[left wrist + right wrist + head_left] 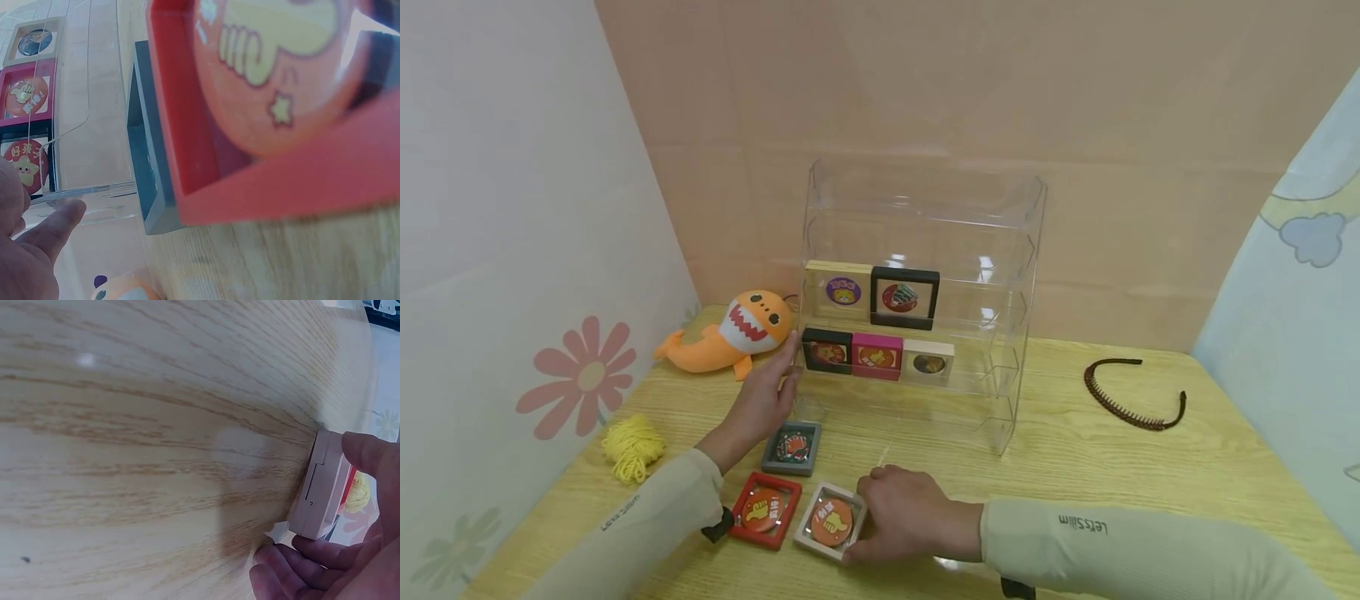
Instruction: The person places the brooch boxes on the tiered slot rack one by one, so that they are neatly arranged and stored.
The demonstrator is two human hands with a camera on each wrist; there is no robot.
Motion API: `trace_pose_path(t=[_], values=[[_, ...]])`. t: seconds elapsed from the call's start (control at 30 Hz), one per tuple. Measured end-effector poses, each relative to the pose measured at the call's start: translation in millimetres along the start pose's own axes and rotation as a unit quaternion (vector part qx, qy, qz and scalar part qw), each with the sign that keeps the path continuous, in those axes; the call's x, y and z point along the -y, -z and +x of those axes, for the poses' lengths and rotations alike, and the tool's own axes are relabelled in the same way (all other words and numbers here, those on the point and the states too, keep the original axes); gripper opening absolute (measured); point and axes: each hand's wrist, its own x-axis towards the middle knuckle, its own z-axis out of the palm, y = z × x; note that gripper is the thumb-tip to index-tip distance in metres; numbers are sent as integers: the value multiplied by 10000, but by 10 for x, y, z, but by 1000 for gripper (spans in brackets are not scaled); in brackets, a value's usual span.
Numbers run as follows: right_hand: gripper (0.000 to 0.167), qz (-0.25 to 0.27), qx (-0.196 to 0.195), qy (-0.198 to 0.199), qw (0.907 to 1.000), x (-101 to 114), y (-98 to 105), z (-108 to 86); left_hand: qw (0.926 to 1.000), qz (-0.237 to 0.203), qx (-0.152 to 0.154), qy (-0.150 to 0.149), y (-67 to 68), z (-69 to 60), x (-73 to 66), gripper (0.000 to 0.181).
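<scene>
My left hand [767,392] is at the left side panel of a clear acrylic rack [973,367], its fingers fairly straight against the panel's edge. On the table, my right hand [906,512] grips a beige square display frame [830,521] by its right side, thumb at the near corner and fingers at the far one. That frame holds an orange thumbs-up badge. Just left of it lies a red frame [765,510] with a similar badge. A grey frame [792,447] lies behind, below my left hand. The right wrist view shows the beige frame's side [322,481] between thumb and fingers.
Five-tier rack shelves hold a cream frame [838,290], black frames [905,297], a pink frame [877,357] and a small beige frame [928,362]. Around it are an orange shark plush [730,333], yellow yarn [633,447] and a brown headband [1123,412].
</scene>
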Motion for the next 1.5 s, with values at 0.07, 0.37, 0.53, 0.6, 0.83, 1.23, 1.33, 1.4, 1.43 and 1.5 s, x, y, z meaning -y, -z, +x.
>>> trace_pose_path(t=[0.07,0.37,0.53,0.6,0.83,1.23,1.33,1.4,1.43,1.5], values=[[62,35,-13,-2,10000,-4,2,-9,10000,6,15,17,-5,2,-1,62],[61,255,-101,-73,9996,-32,-19,-38,10000,6,-12,-2,-19,5,-9,62],[53,676,-220,-174,9973,-56,-28,-65,10000,-57,12,-3,-18,8,-16,61],[51,895,-267,-226,9954,-67,-36,-81,10000,-70,23,0,-20,8,-18,61],[31,1414,-627,-82,9879,-122,-48,-126,10000,-24,19,-28,-28,8,-12,62],[15,2238,-1190,575,9656,-237,1,-211,10000,-19,-12,-27,-25,9,0,61],[15,2288,-1432,744,9600,-269,1,-245,10000,-17,-7,3,-22,2,4,62],[16,2329,-1602,852,9554,-285,4,-267,10000,5,8,25,-19,0,5,62],[16,2376,-1644,882,9533,-290,8,-278,10000,14,8,34,-17,-2,7,62],[18,2477,-1674,906,9499,-296,18,-302,10000,24,15,62,-11,-4,8,62]])
